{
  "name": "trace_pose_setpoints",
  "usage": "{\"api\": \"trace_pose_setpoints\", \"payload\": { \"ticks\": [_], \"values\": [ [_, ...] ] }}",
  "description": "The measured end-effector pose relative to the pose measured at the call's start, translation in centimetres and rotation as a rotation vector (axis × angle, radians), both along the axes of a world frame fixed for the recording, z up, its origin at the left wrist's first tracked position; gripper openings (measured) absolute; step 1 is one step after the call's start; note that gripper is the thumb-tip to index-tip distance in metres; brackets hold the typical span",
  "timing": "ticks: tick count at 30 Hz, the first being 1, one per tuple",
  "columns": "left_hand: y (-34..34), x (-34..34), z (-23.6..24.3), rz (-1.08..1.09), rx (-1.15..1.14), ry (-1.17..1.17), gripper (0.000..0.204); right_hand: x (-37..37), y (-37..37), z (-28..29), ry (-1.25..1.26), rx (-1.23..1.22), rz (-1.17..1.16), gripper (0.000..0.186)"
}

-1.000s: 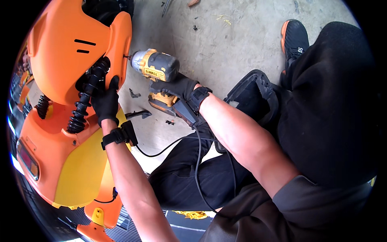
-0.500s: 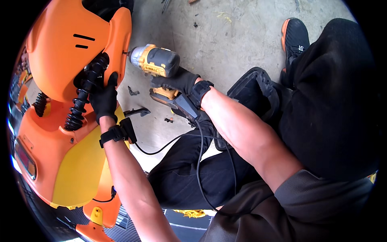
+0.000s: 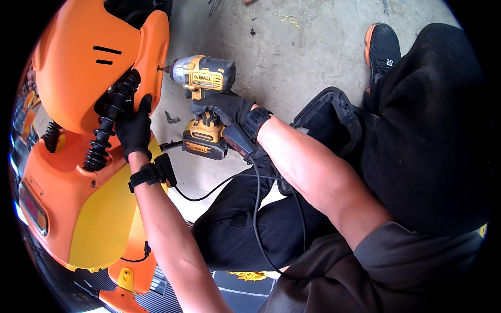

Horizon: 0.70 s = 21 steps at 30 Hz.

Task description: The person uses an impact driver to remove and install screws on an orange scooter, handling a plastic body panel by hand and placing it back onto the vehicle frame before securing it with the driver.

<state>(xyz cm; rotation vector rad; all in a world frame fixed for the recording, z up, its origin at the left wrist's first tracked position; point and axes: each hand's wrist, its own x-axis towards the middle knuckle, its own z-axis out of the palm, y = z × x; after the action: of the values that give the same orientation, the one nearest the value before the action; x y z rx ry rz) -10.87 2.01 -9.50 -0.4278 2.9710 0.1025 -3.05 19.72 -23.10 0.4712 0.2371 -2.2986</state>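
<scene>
My gloved right hand [image 3: 222,107] grips a yellow and black cordless driver [image 3: 206,75], its bit touching or very near the right edge of the orange upper body panel [image 3: 83,68]. My gloved left hand [image 3: 134,128] holds that panel's narrow lower right section, just beside a black coil-spring shock absorber [image 3: 112,120]; some fingertips are hidden. Below, an orange lower body section [image 3: 52,182] carries a yellow panel [image 3: 99,219] and a dark red lamp [image 3: 34,206]. Wrist straps with small boxes and black cables are on both my forearms.
A concrete floor [image 3: 292,52] holds small dark pieces [image 3: 172,119] and a large black molded part [image 3: 326,120] beside my right leg. My legs and shoe [image 3: 381,57] fill the right and bottom. More orange parts sit at the far left edge.
My right hand has turned the driver so its battery swung down and toward me and its side faces up. My left hand shifted only slightly, along with the view.
</scene>
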Motion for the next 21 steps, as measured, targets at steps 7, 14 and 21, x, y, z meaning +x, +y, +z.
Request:
{"api": "trace_pose_setpoints", "payload": {
  "ticks": [7, 14, 21],
  "values": [
    [-0.9, 0.2, -0.2, -0.043, -0.014, 0.035, 0.057, -0.3, 0.4, 0.2, 0.029, -0.024, -0.004, 0.041],
    [-0.8, 0.2, -0.3, -0.085, -0.085, 0.039, 0.05, -0.1, -0.3, 0.4, -0.011, -0.056, -0.002, 0.041],
    [-0.7, 0.2, -0.4, -0.091, -0.112, 0.058, 0.05, 0.3, -0.8, 0.7, -0.004, -0.069, -0.067, 0.034]
  ]
}}
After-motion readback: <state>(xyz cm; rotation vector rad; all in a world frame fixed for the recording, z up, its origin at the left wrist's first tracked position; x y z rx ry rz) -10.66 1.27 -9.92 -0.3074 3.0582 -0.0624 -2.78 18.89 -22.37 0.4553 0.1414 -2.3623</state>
